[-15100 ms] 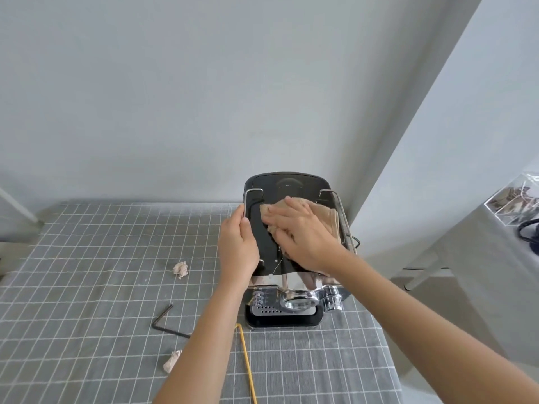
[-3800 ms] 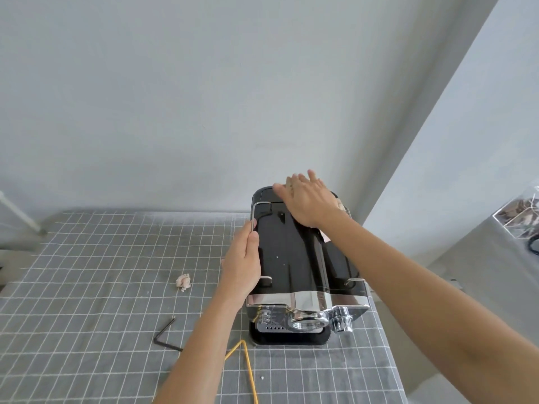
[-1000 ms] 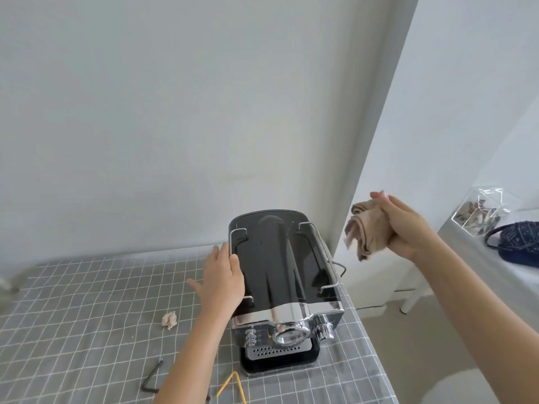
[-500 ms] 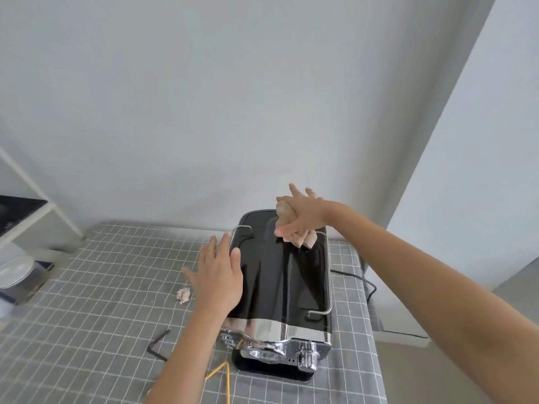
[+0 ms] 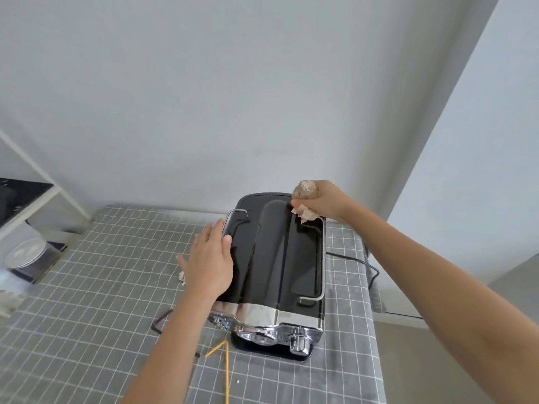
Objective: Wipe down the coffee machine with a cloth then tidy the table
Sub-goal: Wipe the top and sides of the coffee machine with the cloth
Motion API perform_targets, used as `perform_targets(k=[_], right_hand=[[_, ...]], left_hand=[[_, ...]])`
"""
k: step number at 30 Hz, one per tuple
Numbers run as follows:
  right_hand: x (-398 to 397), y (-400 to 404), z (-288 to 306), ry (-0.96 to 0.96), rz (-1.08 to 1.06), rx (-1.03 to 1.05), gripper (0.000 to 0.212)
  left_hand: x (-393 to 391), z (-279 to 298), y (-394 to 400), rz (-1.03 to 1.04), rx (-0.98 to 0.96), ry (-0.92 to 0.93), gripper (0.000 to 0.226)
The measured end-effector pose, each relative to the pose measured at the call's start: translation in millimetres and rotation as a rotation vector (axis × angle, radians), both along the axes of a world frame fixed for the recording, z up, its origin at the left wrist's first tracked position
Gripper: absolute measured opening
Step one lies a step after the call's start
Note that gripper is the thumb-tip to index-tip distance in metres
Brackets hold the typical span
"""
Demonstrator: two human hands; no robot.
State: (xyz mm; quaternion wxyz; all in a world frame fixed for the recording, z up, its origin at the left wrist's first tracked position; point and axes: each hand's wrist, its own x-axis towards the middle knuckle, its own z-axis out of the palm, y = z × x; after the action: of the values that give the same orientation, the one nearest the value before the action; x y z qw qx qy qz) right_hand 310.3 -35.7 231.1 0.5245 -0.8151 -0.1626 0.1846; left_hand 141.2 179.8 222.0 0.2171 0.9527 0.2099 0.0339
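Moved since half a second back: right hand (image 5: 320, 199) has bunched the cloth (image 5: 304, 190) tighter and slid to the machine's far right corner; left hand (image 5: 210, 263) has settled lower on the left flank.
Head view, coffee machine (image 5: 280, 258): black, glossy, at the desk's (image 5: 87, 301) right end, chrome front toward 6 o'clock.
Right grip: fist clamped on the cloth, a tuft poking out below, just above the right rail (image 5: 323, 258).
Left grip: fingers apart, palm flat against the left side, thumb by the left rail (image 5: 230, 217).
Clutter: paper scrap (image 5: 182, 278), hex key (image 5: 160, 320) and yellow cord (image 5: 226, 371) at 7 to 9 o'clock of the machine.
Doing it well: probably open the cloth flatter, pull long strokes toward 6 o'clock, brace with the left palm.
Risk: snagging the rail.
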Motion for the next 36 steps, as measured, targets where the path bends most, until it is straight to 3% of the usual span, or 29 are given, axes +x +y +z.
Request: perform_targets(k=[5, 9, 12, 14, 19, 25, 28, 29, 31, 33, 36], right_hand=[[-13.6, -18.7, -6.9, 0.117, -0.224, 0.066, 0.007], [-17.3, -48.1, 2.8, 0.047, -0.293, -0.166, 0.005], [-12.6, -44.3, 26.5, -0.049, -0.393, 0.06, 0.01], [-10.3, -16.3, 40.1, -0.127, -0.253, 0.094, 0.019], [-11.6, 40.5, 29.1, -0.089, 0.155, -0.246, 0.024], [9.8, -14.8, 32.5, -0.141, 0.142, -0.626, 0.031], [4.3, -54.9, 36.5, -0.162, 0.035, -0.903, 0.026], [1.0, -65.5, 38.1, -0.181, -0.034, -0.906, 0.023], [-7.3, -74.8, 37.3, -0.182, -0.194, -0.567, 0.022], [-22.9, -62.5, 36.6, -0.093, -0.191, -0.168, 0.032], [-47.3, -29.4, 11.7, 0.066, -0.239, -0.099, 0.045]], left_hand=[[-0.2, 0.2, 1.6, -0.011, -0.011, -0.02, 0.048], [-0.6, 0.3, 0.8, -0.018, -0.023, -0.024, 0.049], [-0.2, -0.8, 1.4, -0.029, -0.045, -0.038, 0.049], [-0.1, 0.0, 0.9, -0.037, -0.045, -0.039, 0.05], [-2.0, -0.1, 3.1, -0.051, -0.046, -0.04, 0.049], [-2.3, 3.0, 2.2, -0.043, -0.076, -0.044, 0.047], [-3.5, 4.9, 0.5, -0.026, -0.08, -0.038, 0.045], [-3.6, 5.2, 0.2, -0.027, -0.081, -0.033, 0.045], [-2.9, 5.3, 0.2, -0.029, -0.094, -0.032, 0.045], [-2.4, 5.4, 0.4, -0.029, -0.11, -0.032, 0.046], [-4.0, 4.5, 0.9, -0.035, -0.119, -0.028, 0.047]])
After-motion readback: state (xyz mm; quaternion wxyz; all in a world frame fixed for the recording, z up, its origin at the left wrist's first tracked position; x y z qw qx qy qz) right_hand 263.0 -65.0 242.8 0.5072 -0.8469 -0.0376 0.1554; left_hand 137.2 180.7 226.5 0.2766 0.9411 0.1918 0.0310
